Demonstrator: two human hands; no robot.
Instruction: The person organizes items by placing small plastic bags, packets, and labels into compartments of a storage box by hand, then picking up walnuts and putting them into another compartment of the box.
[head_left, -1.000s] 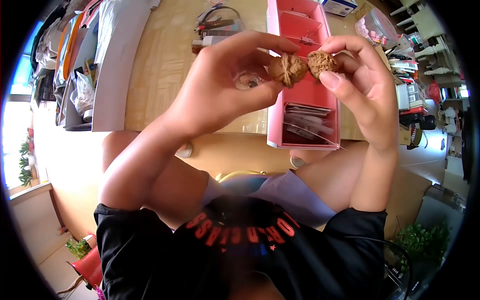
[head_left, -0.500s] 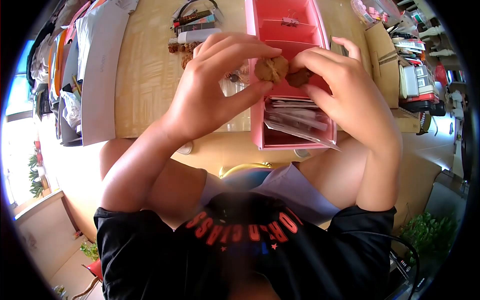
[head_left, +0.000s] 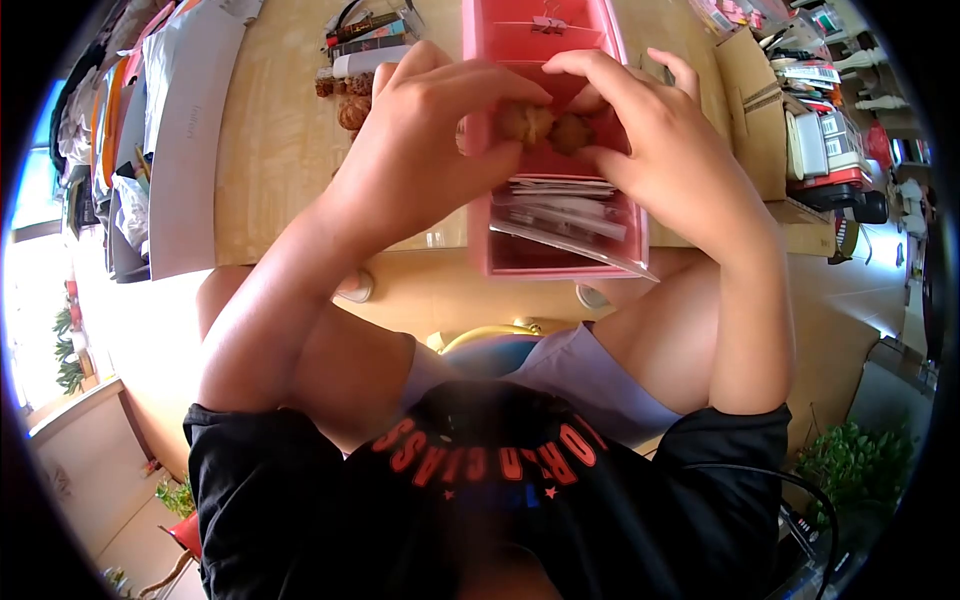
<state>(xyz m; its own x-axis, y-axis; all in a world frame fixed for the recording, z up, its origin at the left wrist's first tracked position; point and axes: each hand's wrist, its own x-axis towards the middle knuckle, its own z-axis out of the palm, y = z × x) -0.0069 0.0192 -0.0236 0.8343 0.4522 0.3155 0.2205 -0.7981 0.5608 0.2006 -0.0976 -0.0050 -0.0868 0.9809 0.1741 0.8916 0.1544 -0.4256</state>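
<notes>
Two brown walnuts are in a compartment of the pink box [head_left: 480,225], side by side. My left hand [head_left: 430,140] has its thumb and fingers around the left walnut [head_left: 527,124]. Around the right walnut [head_left: 572,133] are the thumb and fingers of my right hand [head_left: 670,140]. Packets and papers [head_left: 570,212] fill the compartment nearest me, and a black clip [head_left: 547,24] lies in a farther one.
Left of the box lie a white tube [head_left: 370,62], other small tubes and a round brown item [head_left: 353,112]. A white panel [head_left: 187,150] borders the table at left. An open cardboard box [head_left: 755,110] stands at right, beside stacked stationery.
Both hands have lowered the walnuts from above the pink box into its compartment. The box and table items have shifted left in view.
</notes>
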